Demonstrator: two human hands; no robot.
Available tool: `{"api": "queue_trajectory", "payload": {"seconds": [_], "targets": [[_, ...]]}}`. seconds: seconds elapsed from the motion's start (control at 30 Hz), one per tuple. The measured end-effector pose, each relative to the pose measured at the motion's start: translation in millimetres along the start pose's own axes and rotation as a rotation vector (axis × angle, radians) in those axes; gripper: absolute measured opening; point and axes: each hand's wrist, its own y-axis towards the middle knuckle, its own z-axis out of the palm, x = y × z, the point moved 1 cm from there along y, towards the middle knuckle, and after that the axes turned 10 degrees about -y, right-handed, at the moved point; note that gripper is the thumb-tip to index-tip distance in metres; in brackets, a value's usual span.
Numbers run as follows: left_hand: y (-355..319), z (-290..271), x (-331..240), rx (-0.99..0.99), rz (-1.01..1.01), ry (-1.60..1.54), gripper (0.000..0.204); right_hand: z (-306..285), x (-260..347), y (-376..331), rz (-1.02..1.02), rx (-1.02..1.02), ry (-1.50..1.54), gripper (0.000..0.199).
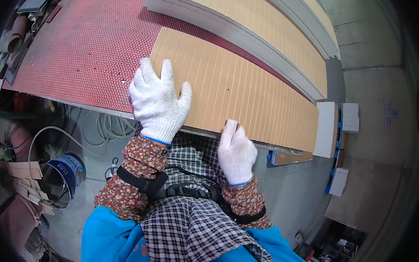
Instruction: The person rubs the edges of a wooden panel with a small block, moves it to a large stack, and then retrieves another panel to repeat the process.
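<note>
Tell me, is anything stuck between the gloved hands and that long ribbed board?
Nothing visible. The left hand lies flat on the grooved tan panel near its end, and the right hand presses the panel's near edge. Both white gloves touch it directly, as it lies on the red perforated table.

The hands are wearing white knitted cloth gloves, the left hand point(157, 103) and the right hand point(236, 153). The board point(245, 92) is looking like matt, grooved wood. The red tabletop point(84, 47) is looking rough and bumpy.
</note>
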Motion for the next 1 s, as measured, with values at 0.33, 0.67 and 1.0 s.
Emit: {"api": "queue_trajectory", "payload": {"seconds": [0.33,0.67,1.0], "targets": [[1,-3,-2,0.019,-0.016,-0.042,0.062,-11,4,-12,-0.006,0.011,0.069,0.025],[1,-4,0,0.009,-0.002,-0.047,0.062,-15,13,-4,0.003,0.061,0.109,0.022],[0,-1,2,0.01,-0.013,-0.05,0.063,4,-6,112,0.044,0.01,0.169,0.044]]}}
